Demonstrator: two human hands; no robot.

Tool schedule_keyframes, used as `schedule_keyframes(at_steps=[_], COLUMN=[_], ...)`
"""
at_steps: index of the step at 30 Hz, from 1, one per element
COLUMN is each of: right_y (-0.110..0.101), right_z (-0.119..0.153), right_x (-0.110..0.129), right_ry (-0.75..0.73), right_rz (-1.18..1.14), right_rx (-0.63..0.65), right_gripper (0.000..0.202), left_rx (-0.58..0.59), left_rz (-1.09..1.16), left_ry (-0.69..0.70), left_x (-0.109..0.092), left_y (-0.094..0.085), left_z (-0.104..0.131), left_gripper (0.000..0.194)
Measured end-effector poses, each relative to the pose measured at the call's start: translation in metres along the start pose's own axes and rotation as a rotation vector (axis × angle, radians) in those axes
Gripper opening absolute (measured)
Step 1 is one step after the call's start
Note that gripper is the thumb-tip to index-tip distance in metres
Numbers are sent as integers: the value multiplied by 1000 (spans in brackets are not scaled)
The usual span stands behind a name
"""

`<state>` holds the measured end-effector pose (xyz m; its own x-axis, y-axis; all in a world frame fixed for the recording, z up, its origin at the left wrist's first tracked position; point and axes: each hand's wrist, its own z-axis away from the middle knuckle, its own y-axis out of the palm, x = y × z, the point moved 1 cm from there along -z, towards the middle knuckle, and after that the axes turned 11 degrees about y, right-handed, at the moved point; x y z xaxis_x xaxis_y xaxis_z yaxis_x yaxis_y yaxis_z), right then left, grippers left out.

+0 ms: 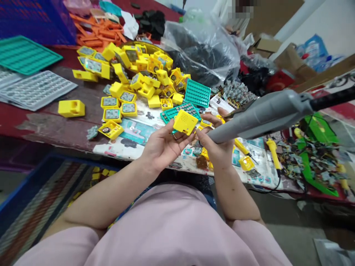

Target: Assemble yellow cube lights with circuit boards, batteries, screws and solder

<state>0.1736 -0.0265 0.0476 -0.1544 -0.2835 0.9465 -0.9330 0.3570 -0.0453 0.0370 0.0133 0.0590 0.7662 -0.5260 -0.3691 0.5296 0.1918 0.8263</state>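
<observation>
Left hand (163, 146): grasping yellow case (185, 122), perforated face up. Right hand (219, 146): grasping grey tool (255, 116). Beyond hands: yellow housings (146, 79), table (50, 127).

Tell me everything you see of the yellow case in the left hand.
The yellow case looks like plastic, squarish with rounded corners. Its upward face shows small dark holes and a short slot. It sits tilted in the left hand, thumb at its edge, fingers underneath. The right hand is close beside it; contact is unclear. Its inside is hidden.
</observation>
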Motion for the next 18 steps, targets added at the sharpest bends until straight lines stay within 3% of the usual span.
schedule_keyframes(at_steps=[4,11,18], right_y=[-3,-9,-5], right_z=[2,1,6], right_x=[1,3,6], right_ry=[7,43,111], right_rz=[-1,121,93], right_rx=[7,-89,-178], right_gripper=[60,45,42], left_rx=[34,58,127], left_rz=[36,1,-108], left_ry=[23,130,213], left_x=[8,18,28], left_y=[9,19,22], left_z=[2,8,11], left_gripper=[27,16,13])
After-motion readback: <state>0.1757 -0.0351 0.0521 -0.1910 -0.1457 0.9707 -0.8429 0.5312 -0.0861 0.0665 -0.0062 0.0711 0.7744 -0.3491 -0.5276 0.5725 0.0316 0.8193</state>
